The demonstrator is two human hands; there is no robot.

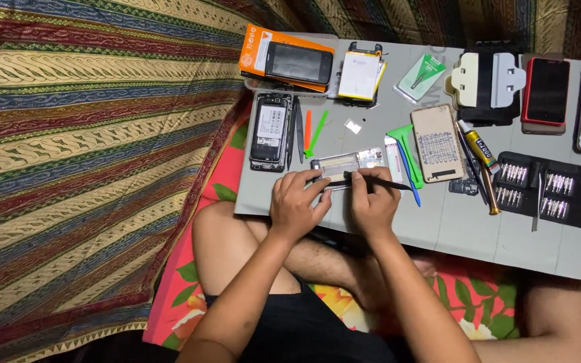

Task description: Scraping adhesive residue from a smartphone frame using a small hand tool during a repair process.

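Beside green pry tools [405, 151], left hand [295, 202] grips opened phone [347, 166]; right hand [373, 202] pinches black spudger [381, 181].

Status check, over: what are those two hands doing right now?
Left hand steadies the opened phone on the grey board. Right hand holds a dark slim tool on it. Blue and green pry tools lie close beside, over.

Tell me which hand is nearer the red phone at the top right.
Right. The right hand, holding a dark tool, sits below-left of the red phone. The left hand lies farther left, on the opened phone.
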